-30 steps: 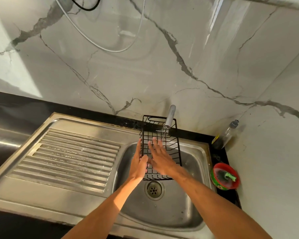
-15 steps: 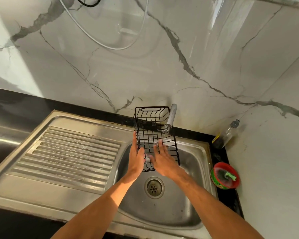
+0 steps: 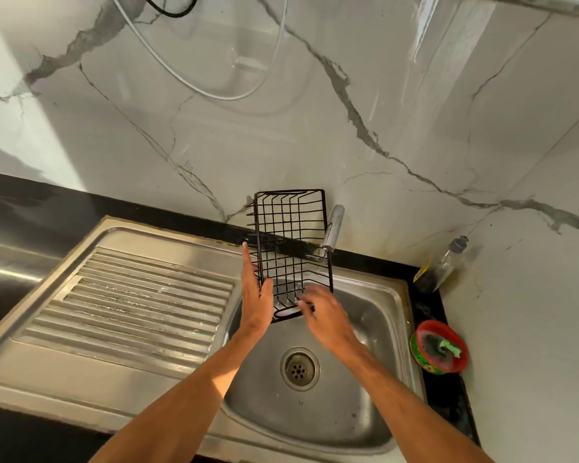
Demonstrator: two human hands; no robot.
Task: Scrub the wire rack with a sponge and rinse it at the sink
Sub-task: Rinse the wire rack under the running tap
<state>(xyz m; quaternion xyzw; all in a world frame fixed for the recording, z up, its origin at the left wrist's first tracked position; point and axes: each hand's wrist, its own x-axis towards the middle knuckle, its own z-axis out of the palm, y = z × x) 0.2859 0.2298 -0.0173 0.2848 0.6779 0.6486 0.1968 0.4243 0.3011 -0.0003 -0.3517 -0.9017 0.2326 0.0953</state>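
The black wire rack stands nearly upright over the steel sink basin, its top end against the marble wall, just left of the tap. My left hand holds the rack's lower left side, thumb across the front wires and index finger straight up along the edge. My right hand is blurred, and its fingers lie on the rack's bottom end. A green sponge sits in a red bowl on the counter to the right, and neither hand touches it.
A ribbed steel drainboard lies left of the basin. The drain is below my hands. A clear bottle with a dark remainder stands in the right corner on the black counter. A white cable hangs on the wall above.
The rack has been lifted and shifted left, from under the tap to beside it. My right hand has slid from the middle of the grid down to its bottom end.
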